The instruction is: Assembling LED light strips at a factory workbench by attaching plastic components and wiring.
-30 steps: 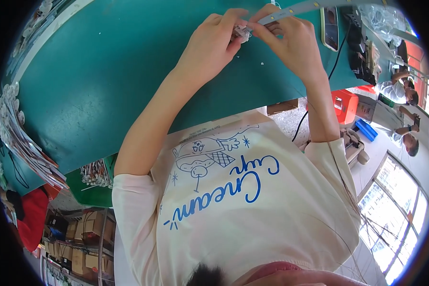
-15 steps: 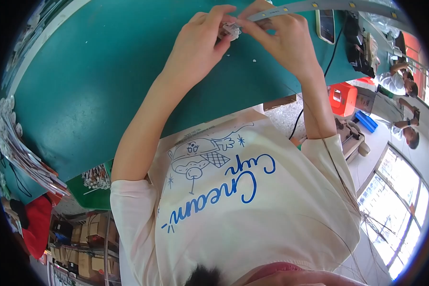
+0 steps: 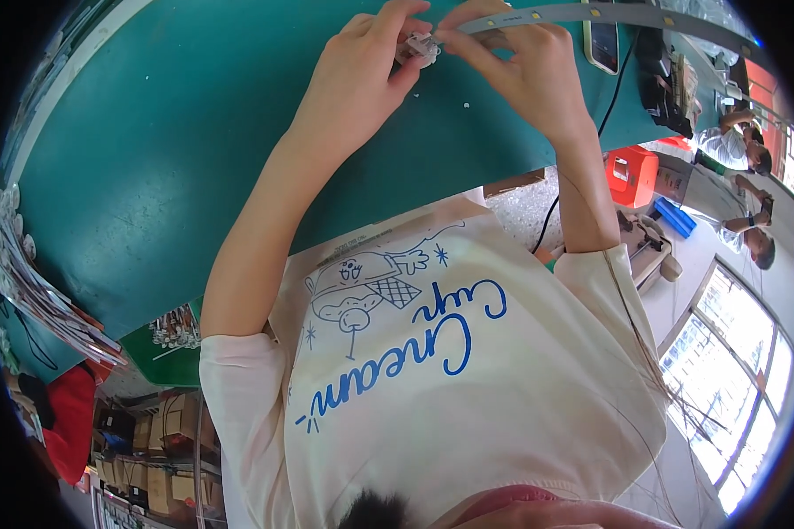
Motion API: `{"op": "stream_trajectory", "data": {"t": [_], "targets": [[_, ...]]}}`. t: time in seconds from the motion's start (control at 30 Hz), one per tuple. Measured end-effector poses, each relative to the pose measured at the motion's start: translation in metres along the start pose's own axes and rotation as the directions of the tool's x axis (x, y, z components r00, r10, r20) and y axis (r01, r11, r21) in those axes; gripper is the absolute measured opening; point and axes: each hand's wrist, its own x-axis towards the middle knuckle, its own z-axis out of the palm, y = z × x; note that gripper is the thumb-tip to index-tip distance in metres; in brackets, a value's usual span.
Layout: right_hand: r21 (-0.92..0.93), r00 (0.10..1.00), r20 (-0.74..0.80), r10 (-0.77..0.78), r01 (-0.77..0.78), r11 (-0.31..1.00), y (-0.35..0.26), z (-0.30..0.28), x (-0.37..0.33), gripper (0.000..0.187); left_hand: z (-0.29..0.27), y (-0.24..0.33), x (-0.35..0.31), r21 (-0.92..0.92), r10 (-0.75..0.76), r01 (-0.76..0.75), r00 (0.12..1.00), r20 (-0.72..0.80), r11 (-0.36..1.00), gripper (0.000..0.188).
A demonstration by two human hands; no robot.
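Observation:
My left hand point(image 3: 357, 84), at the far side of the green table, is closed around several small clear plastic pieces point(image 3: 420, 48). They look like clips, but their exact kind is too small to make out. Just to the right, my right hand point(image 3: 534, 79) pinches the end of a pale LED strip point(image 3: 563, 13) with yellow chips along it. From those fingers the strip arches over the hand toward the upper right. A narrow gap separates the right fingertips from the clear pieces. Two tiny white bits lie on the table point(image 3: 185, 176) below the hands.
A phone point(image 3: 602, 44) and a black cable point(image 3: 622, 88) lie to the right of my right hand. Bundled strips point(image 3: 44, 282) line the table's left edge, near a green bin point(image 3: 163, 353). A red-orange container point(image 3: 632, 176) and other people point(image 3: 737, 150) are at the right.
My left hand has shifted slightly left and away with the clear pieces, widening the gap to the right fingertips. My right hand still pinches the strip, which has swayed slightly.

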Motion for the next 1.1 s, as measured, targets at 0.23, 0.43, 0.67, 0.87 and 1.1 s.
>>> {"op": "stream_trajectory", "data": {"t": [0.23,0.43,0.67,0.87,1.1], "targets": [[0.14,0.996,-0.056,0.069,-0.06,0.988,-0.004,0.003,-0.002,0.01,-0.009,0.017,0.005,0.159,-0.357,0.332,0.918,0.173,0.93,0.037],[0.071,0.994,-0.015,0.11,-0.108,0.992,-0.009,0.001,0.0,0.01,-0.006,0.006,-0.001,0.188,-0.308,0.278,0.939,0.155,0.942,0.037],[0.01,0.998,-0.063,0.016,-0.016,1.0,-0.003,0.007,-0.004,0.01,-0.01,0.015,0.004,0.153,-0.346,0.321,0.921,0.177,0.935,0.039],[0.113,0.993,-0.044,0.109,-0.104,0.988,0.0,0.004,-0.003,0.009,-0.009,0.016,0.003,0.163,-0.336,0.31,0.926,0.171,0.937,0.039],[0.354,0.963,-0.011,0.27,-0.249,0.901,0.009,0.01,-0.004,0.008,-0.01,0.013,0.002,0.157,-0.292,0.267,0.941,0.171,0.951,0.04]]}}
